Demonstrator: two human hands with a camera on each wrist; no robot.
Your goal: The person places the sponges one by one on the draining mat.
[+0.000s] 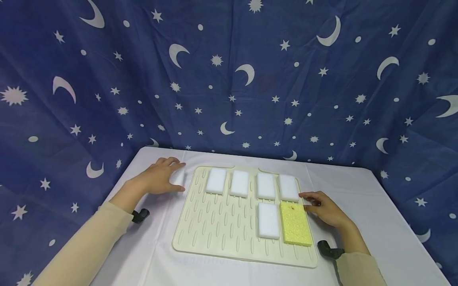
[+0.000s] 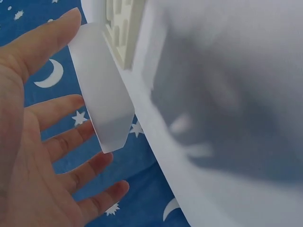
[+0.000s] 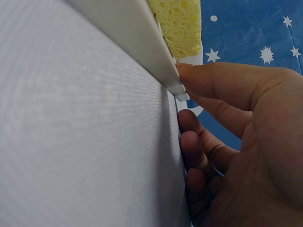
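A cream ribbed drying mat (image 1: 211, 242) lies on the table. It carries several white foam sponges (image 1: 239, 183) and one yellow sponge (image 1: 295, 224) at its right edge. Left of the mat, my left hand (image 1: 162, 174) has thumb and fingers spread apart about another white sponge (image 2: 102, 90); the fingertips are close to its edges, and contact is unclear. My right hand (image 1: 325, 208) is at the mat's right side, its thumb and index finger touching the rim beside the yellow sponge. In the right wrist view, the other fingers bend down by the tablecloth.
A white cloth (image 1: 379, 222) covers the table. Behind it and at the sides hangs a blue curtain (image 1: 264, 107) with moons and stars. Each wrist wears a black camera mount, one on the left (image 1: 140, 215) and one on the right (image 1: 330, 250).
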